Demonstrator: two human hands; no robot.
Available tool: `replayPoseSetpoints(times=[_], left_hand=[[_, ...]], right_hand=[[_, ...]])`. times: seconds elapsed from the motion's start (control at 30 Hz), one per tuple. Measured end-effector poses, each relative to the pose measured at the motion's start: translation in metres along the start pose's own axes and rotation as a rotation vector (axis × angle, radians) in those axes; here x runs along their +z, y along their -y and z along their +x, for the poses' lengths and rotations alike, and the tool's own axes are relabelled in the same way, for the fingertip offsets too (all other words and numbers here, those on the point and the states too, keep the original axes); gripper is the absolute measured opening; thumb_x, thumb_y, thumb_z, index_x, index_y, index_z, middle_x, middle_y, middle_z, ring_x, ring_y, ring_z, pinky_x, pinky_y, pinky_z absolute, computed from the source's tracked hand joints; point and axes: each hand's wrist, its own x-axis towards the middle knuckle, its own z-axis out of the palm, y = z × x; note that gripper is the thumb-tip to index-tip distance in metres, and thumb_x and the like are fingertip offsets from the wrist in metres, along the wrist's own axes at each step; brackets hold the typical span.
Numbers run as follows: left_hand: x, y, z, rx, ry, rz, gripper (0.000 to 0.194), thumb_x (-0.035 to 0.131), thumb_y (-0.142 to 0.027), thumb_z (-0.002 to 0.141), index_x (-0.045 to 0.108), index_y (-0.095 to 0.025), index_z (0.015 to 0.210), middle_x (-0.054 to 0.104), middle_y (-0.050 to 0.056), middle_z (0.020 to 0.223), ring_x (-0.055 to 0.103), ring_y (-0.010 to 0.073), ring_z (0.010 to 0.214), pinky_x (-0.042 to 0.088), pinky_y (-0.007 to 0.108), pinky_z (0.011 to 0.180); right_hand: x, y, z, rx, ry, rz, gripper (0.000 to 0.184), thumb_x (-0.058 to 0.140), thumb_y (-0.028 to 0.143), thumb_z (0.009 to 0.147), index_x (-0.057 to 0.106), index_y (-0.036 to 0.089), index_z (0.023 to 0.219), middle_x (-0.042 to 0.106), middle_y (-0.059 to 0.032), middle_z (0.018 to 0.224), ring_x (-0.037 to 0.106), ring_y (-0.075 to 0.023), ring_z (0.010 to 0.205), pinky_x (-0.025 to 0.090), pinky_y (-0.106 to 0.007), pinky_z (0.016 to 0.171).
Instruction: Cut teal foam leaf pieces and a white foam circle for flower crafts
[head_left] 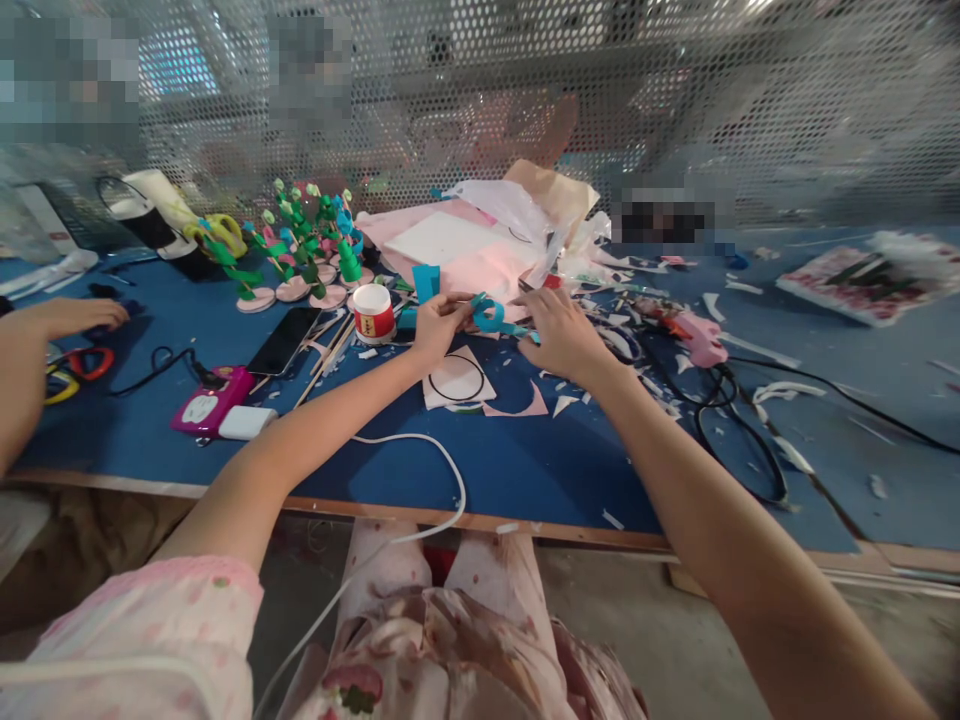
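Note:
My left hand (437,325) and my right hand (561,335) are stretched out over the blue table (525,470). Between them they pinch a curled blue foam strip (491,315), the left hand at its left end, the right hand at its right end. Just below the hands lies a pink foam sheet with a black circle drawn on it (457,380). A small red and white cup (373,311) stands left of my left hand. Another blue foam piece (426,282) stands behind the cup.
Green foam flowers on pink bases (300,250) stand at the back left. A black phone (285,340), a pink device (206,402), a white cable (442,470), a pink glue gun (697,335) with black cords, and paper scraps lie around. Another person's arm (30,350) rests at left.

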Motion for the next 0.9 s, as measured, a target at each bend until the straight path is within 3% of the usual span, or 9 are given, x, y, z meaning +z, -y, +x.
replayPoseSetpoints(times=[0.13,0.27,0.5,0.7,0.9], left_hand=[[0.0,-0.001,0.0,0.003,-0.009,0.056,0.021,0.075,-0.027,0.064,0.062,-0.015,0.076,0.063,-0.002,0.059,0.057,0.0075,0.051,0.048,0.019,0.053],[0.001,0.0,0.0,0.016,-0.002,0.063,0.022,0.075,-0.026,0.063,0.063,-0.014,0.077,0.065,-0.001,0.064,0.06,0.0086,0.057,0.049,0.019,0.057],[0.002,-0.001,-0.001,-0.008,0.015,0.075,0.014,0.072,-0.021,0.065,0.065,-0.014,0.075,0.066,0.0,0.066,0.06,0.0101,0.058,0.049,0.022,0.057],[0.003,-0.004,-0.003,0.02,0.02,0.096,0.01,0.072,-0.018,0.064,0.065,-0.013,0.068,0.064,-0.002,0.059,0.055,0.007,0.053,0.045,0.018,0.053],[0.004,-0.002,-0.001,-0.023,0.014,0.094,0.014,0.074,-0.022,0.063,0.064,-0.013,0.066,0.063,-0.002,0.059,0.055,0.0073,0.053,0.046,0.02,0.056]], right_hand=[[0.001,0.01,-0.001,-0.053,0.034,0.161,0.045,0.048,0.035,0.077,0.046,0.014,0.116,0.053,-0.0174,0.109,0.048,-0.0333,0.102,0.04,-0.047,0.087],[0.009,0.012,0.001,0.063,0.058,0.297,0.05,0.053,0.055,0.075,0.047,0.015,0.105,0.053,-0.0152,0.102,0.053,-0.0289,0.094,0.043,-0.04,0.08],[0.018,0.013,0.01,0.105,0.072,0.402,0.035,0.06,0.05,0.073,0.044,0.02,0.074,0.053,-0.0045,0.069,0.05,-0.0192,0.067,0.037,-0.029,0.061],[0.011,0.019,0.009,0.146,0.019,0.526,0.04,0.057,0.057,0.071,0.041,0.02,0.067,0.047,-0.0003,0.061,0.044,-0.0135,0.058,0.032,-0.025,0.055],[0.005,0.019,0.008,0.175,-0.007,0.583,0.041,0.06,0.058,0.068,0.049,0.018,0.066,0.041,0.0026,0.055,0.037,-0.0101,0.053,0.027,-0.024,0.051]])
